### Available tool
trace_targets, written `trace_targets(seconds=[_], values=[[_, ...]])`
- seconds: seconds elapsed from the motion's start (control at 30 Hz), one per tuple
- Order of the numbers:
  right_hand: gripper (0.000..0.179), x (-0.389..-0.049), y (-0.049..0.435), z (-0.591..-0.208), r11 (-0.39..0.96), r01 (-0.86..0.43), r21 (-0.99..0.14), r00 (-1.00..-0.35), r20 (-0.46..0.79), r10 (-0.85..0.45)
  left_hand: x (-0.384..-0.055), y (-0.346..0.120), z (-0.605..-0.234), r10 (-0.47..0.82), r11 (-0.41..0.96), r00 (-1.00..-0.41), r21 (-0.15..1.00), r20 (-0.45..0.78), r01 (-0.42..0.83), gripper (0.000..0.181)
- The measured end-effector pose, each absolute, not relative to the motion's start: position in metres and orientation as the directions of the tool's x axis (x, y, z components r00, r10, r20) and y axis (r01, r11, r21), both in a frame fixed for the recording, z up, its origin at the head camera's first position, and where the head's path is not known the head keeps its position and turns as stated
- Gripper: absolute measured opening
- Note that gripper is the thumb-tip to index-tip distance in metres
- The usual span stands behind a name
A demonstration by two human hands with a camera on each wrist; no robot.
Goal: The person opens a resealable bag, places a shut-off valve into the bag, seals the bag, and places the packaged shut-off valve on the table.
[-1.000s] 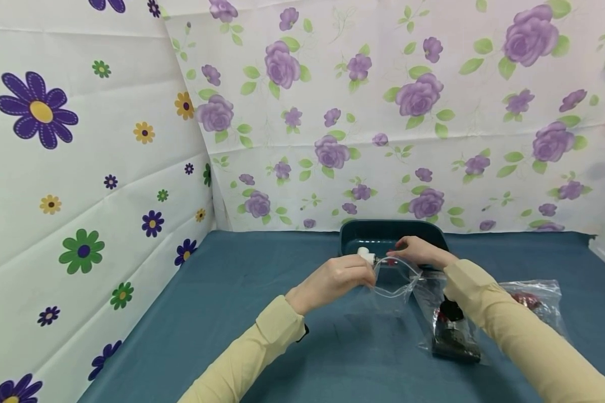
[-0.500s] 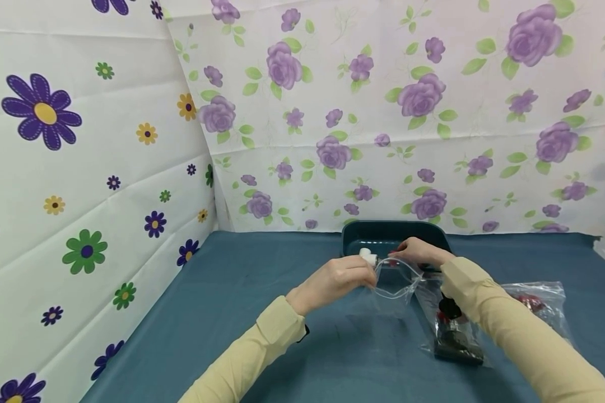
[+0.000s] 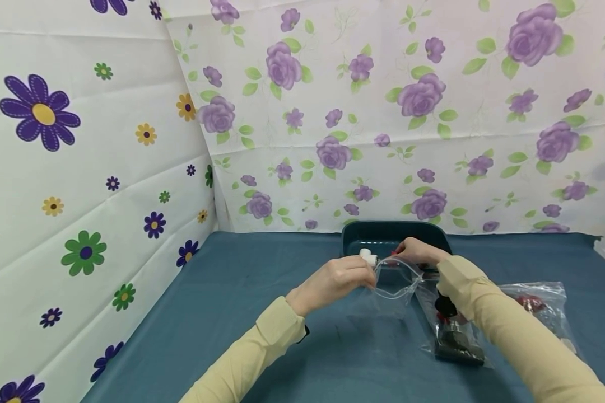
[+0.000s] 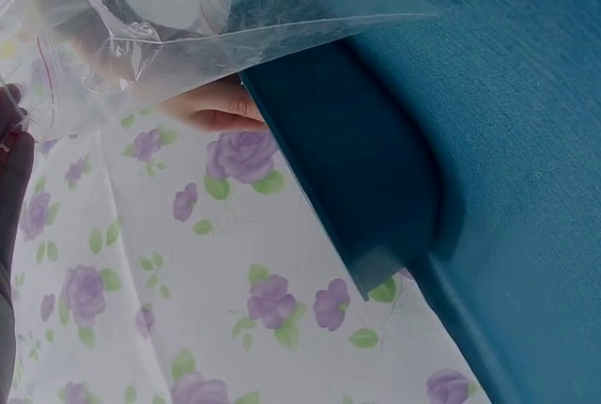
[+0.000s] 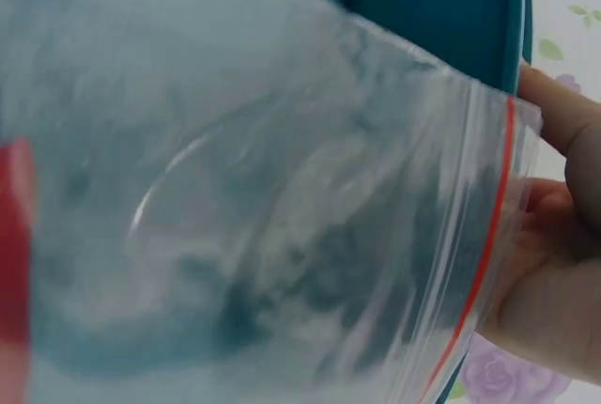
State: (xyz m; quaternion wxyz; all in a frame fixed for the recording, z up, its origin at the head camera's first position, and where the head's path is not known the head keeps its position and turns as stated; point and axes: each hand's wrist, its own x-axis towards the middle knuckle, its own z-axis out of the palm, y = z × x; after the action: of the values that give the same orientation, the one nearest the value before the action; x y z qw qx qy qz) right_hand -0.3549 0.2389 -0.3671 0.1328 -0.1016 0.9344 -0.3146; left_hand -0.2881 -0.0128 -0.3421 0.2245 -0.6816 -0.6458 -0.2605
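Observation:
My left hand (image 3: 335, 280) pinches the rim of a clear plastic zip bag (image 3: 393, 310), whose mouth gapes to the right. My right hand (image 3: 420, 252) reaches over the front of a dark teal tray (image 3: 353, 228). Something small and red (image 3: 394, 254) shows at the right fingertips; whether they grip it cannot be told. A white piece like a pipe fitting (image 3: 368, 258) shows just beyond my left fingers, at the tray's front. In the right wrist view a clear bag (image 5: 282, 216) with a red zip line hides the fingertips of my right hand (image 5: 554, 244).
Below my right forearm lies a zip bag holding a black object (image 3: 459, 350). Farther right, another bag (image 3: 544, 305) contains red pieces. A blue cloth (image 3: 222, 313) covers the table, and flowered sheets (image 3: 302, 112) hang behind and at the left.
The right hand and cuff shift slightly around the tray's front. My left hand keeps its hold on the bag, almost still.

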Motion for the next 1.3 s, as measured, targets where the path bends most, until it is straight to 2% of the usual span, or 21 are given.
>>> trace_targets(seconds=[0.1, 0.43, 0.63, 0.87, 1.3], values=[[0.030, -0.355, 0.238, -0.367, 0.770, -0.130, -0.624, -0.949, -0.146, -0.279, -0.288, -0.013, -0.342, 0.768, -0.059, 0.027, 0.029, 0.640, 0.998, 0.009], [0.046, -0.353, 0.232, -0.358, 0.698, -0.087, -0.711, -0.961, -0.125, -0.247, -0.286, -0.016, -0.341, 0.766, -0.035, 0.015, 0.018, 0.643, 0.999, 0.010], [0.050, -0.354, 0.232, -0.356, 0.638, -0.058, -0.768, -0.979, -0.081, -0.187, -0.286, -0.016, -0.341, 0.762, -0.037, 0.020, 0.012, 0.647, 0.999, 0.009], [0.053, -0.352, 0.236, -0.351, 0.634, -0.045, -0.772, -0.991, -0.044, -0.125, -0.285, -0.017, -0.342, 0.766, -0.038, 0.010, 0.030, 0.643, 0.999, 0.009], [0.059, -0.340, 0.250, -0.328, 0.603, -0.155, -0.782, -0.985, 0.077, -0.154, -0.283, -0.017, -0.340, 0.753, -0.057, 0.029, 0.021, 0.657, 0.998, 0.012]])
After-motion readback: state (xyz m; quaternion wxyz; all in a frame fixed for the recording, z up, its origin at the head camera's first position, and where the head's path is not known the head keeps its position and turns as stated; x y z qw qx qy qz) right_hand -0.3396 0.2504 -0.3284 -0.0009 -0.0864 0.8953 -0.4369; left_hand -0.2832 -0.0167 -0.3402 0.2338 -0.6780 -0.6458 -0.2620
